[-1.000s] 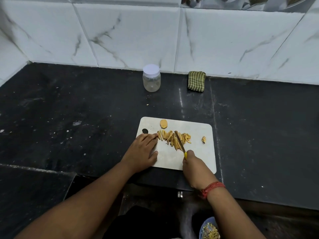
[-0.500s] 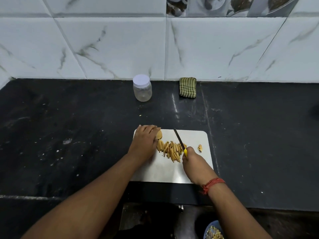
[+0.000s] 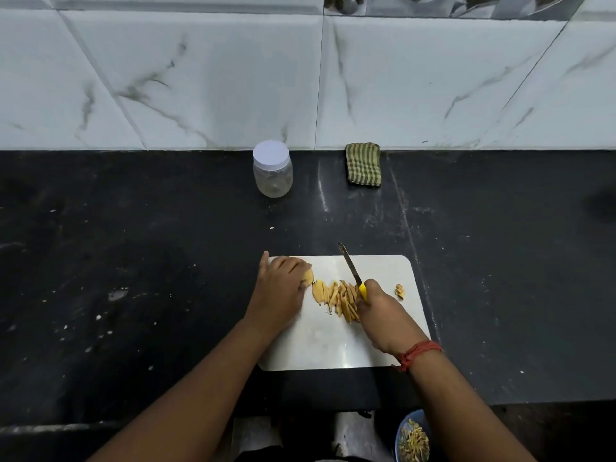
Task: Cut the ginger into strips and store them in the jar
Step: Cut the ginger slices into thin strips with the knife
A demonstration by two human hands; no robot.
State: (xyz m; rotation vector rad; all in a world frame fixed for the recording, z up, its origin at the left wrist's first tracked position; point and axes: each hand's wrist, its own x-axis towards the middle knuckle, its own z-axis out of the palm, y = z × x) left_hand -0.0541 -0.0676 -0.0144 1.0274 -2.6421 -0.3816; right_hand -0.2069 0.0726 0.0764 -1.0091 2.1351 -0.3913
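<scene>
most of the ginger strips (image 3: 336, 296) are cut, mid cutting board (image 3: 333, 341). my left hand (image 3: 278, 288) fingers curl on the last ginger slice (image 3: 308, 277) at 9 o'clock; right hand (image 3: 383, 315) grips the knife (image 3: 350, 266). jar (image 3: 272, 169) at 12, lid on, nothing stored yet.

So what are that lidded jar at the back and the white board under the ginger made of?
The jar looks like clear plastic, slightly cloudy, with a matte white lid that is probably plastic too; glass cannot be ruled out. The cutting board looks like smooth white plastic with rounded corners and a faint sheen; it shows no wood grain.
</scene>
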